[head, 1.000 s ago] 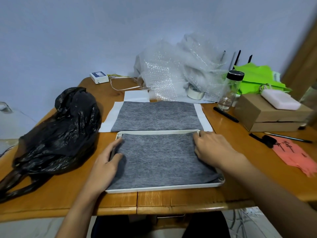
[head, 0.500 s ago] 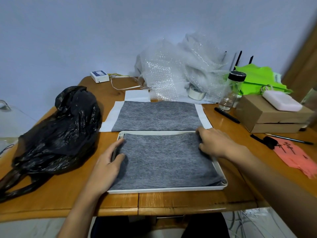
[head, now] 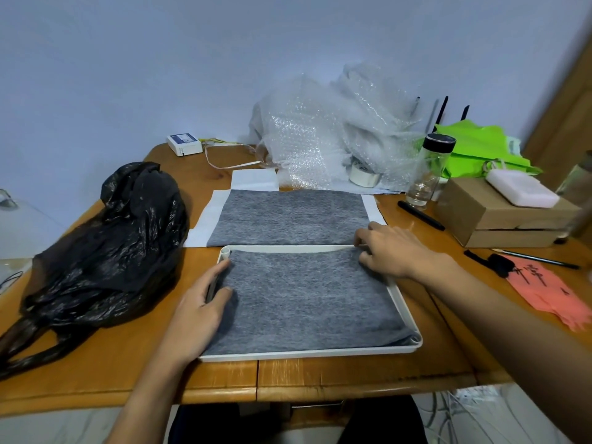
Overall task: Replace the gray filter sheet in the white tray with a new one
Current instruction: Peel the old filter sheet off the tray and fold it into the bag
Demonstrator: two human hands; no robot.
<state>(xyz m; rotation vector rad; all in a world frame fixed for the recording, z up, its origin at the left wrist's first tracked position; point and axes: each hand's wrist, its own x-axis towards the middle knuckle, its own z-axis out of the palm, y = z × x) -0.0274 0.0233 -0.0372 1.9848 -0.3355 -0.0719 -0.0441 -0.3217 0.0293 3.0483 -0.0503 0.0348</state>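
Gray filter sheet (head: 307, 296) lies inside white tray (head: 405, 307) at table's (head: 320, 379) near edge. Left hand (head: 200, 310) flat on sheet's left side, fingers spread, grasping nothing. Right hand (head: 395, 248) at far-right corner, fingertips curled on the sheet edge; pinch uncertain. Beyond tray: second gray sheet (head: 288, 216) on white paper (head: 205, 219).
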